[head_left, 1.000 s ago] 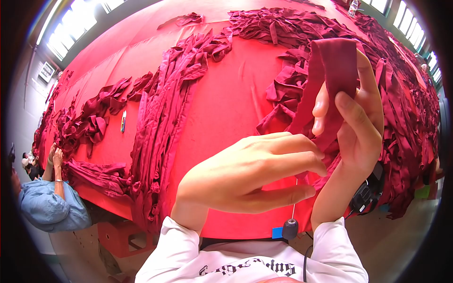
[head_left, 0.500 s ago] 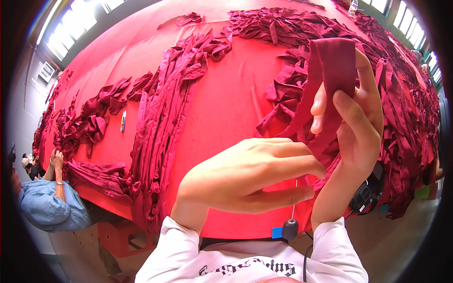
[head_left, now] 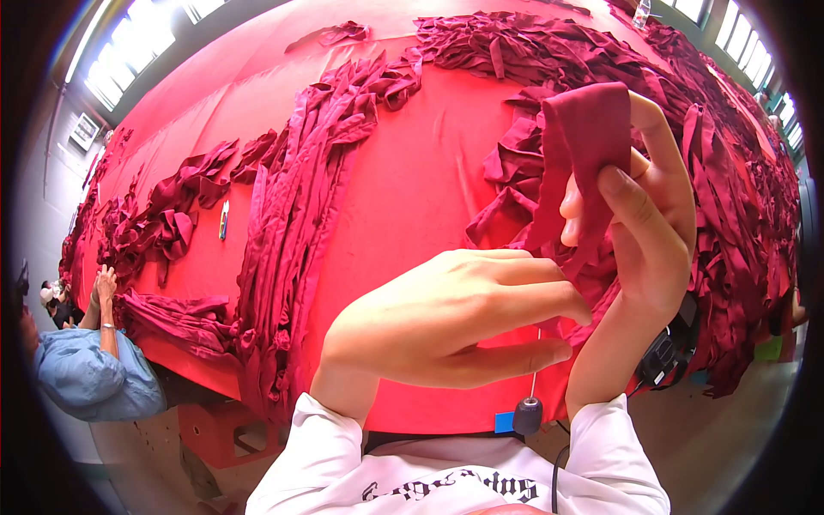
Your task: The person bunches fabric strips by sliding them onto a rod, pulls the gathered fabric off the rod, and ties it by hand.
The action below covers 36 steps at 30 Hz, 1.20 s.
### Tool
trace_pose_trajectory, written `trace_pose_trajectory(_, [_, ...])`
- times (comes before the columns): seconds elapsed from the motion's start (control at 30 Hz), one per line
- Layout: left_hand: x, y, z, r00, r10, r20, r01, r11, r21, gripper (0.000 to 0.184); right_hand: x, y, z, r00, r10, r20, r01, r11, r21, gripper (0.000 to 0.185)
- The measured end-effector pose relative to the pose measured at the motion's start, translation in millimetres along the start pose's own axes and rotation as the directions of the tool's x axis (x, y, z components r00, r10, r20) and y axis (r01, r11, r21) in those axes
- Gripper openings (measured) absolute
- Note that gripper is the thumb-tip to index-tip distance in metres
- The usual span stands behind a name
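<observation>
My right hand (head_left: 648, 206) grips a dark red fabric strip (head_left: 592, 129) between thumb and fingers. The strip is folded over at the top into a loop, and its lower part hangs toward my left hand. My left hand (head_left: 455, 318) is held palm down, lower and to the left, its thumb and fingers apart with a gap between them. Its fingertips are close to the hanging strip; I cannot tell whether they touch it. Behind the right hand is a heap of similar strips (head_left: 738, 232).
A large table covered in red cloth (head_left: 412, 172) carries a long bundle of strips (head_left: 296, 206) and a small multicoloured object (head_left: 224, 221). A thin rod with a black knob (head_left: 528, 416) stands at the near edge. Another person in blue (head_left: 94, 369) handles strips at left.
My right hand has tilted slightly, bringing the looped strip a little down and to the left. The left hand has hardly moved.
</observation>
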<state>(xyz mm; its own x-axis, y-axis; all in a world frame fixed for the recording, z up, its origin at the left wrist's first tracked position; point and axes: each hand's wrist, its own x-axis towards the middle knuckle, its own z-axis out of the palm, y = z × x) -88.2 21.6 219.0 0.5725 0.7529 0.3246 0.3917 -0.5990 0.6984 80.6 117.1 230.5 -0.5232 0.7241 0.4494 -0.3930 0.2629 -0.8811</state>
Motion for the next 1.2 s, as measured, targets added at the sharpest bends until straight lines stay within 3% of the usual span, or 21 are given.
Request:
trace_pose_trajectory(0.13, [2.5,-2.3,-1.6,0.994,0.069,-0.081,-0.07,0.997,-0.013,0.025,0.0,-0.2,-3.2,1.0,0.001,0.017,-0.001,1.0,-0.014,0.054])
trace_pose_trajectory(0.2, [3.9,1.1,-1.6,0.966,0.034,-0.255,-0.051,0.997,-0.062,0.018,-0.6,-1.1,-4.8,0.998,-0.028,0.049,0.03,0.999,-0.041,0.055])
trace_pose_trajectory(0.33, [5.9,1.0,2.9,0.922,0.019,-0.386,-0.073,0.989,-0.127,0.019,-1.0,-1.4,-10.8,0.994,-0.052,0.092,0.052,0.999,0.005,0.057])
trace_pose_trajectory(0.4, [5.6,1.0,3.3,0.921,0.019,-0.388,-0.074,0.989,-0.129,0.021,-0.2,-2.2,-13.4,0.992,-0.053,0.113,0.055,0.998,-0.013,0.058])
trace_pose_trajectory(0.57, [2.8,0.7,3.2,0.974,0.006,-0.226,-0.052,0.979,-0.197,0.021,-0.2,0.0,-7.1,0.996,-0.069,0.049,0.072,0.996,-0.046,0.058])
trace_pose_trajectory(0.7, [0.6,-3.7,4.4,0.993,0.065,-0.102,-0.078,0.987,-0.138,0.023,-0.5,0.1,-5.0,0.997,-0.062,0.04,0.064,0.997,-0.053,0.059])
trace_pose_trajectory(0.83, [0.7,-9.4,14.5,0.981,0.169,-0.094,-0.177,0.98,-0.088,0.02,0.9,1.0,-1.1,0.994,-0.101,0.039,0.104,0.991,-0.079,0.06])
trace_pose_trajectory(0.93, [-4.3,-11.6,14.6,0.989,0.151,-0.008,-0.151,0.986,-0.072,0.023,1.9,1.4,-3.9,0.994,-0.11,0.016,0.111,0.988,-0.104,0.061])
trace_pose_trajectory(1.0, [-6.5,-13.1,15.7,0.99,0.133,0.056,-0.13,0.99,-0.057,0.024,5.7,2.6,-12.7,0.981,-0.149,0.127,0.166,0.976,-0.139,0.063])
trace_pose_trajectory(1.2, [-6.4,-9.4,8.5,0.976,0.159,-0.147,-0.187,0.961,-0.204,0.012,13.9,4.2,-16.7,0.997,-0.074,-0.031,0.074,0.997,0.009,0.067])
